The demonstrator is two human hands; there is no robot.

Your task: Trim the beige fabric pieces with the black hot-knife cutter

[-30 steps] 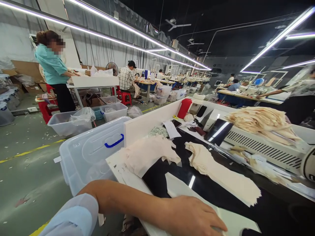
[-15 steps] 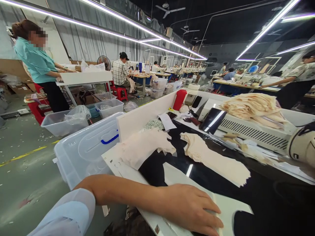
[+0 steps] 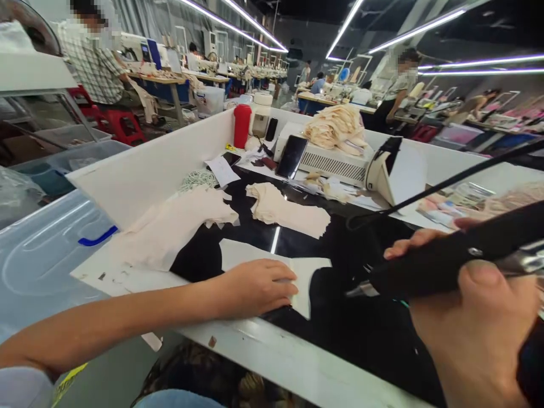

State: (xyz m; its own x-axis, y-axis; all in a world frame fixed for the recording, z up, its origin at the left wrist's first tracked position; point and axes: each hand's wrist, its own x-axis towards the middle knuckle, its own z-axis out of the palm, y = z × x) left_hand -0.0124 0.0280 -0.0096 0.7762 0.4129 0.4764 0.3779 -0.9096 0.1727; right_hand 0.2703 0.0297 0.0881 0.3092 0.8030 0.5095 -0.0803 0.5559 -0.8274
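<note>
My left hand (image 3: 259, 288) lies on a pale, flat panel (image 3: 312, 277) on the glossy black work surface (image 3: 335, 340), fingers stretched over it. In my right hand (image 3: 480, 323) is a black hand tool (image 3: 450, 255) with a pointed metal tip, its fingers wrapped round the thick body. The tip hangs over the black surface, right of the panel and apart from it. Behind the panel lies a stack of cream fabric pieces (image 3: 293, 212). A larger heap of pale fabric pieces (image 3: 170, 224) rests to the left.
A low white wall (image 3: 157, 153) borders the table. Along the back stand a red bottle (image 3: 242, 126), a phone (image 3: 292, 156) and a slotted white box (image 3: 331, 167) topped with piled cream cloth (image 3: 335, 127). Left of the table is a plastic bin (image 3: 42, 249). Other people work farther off.
The view has swung right. My right hand with the black tool has come into view at the right. My left hand stays on the pale panel.
</note>
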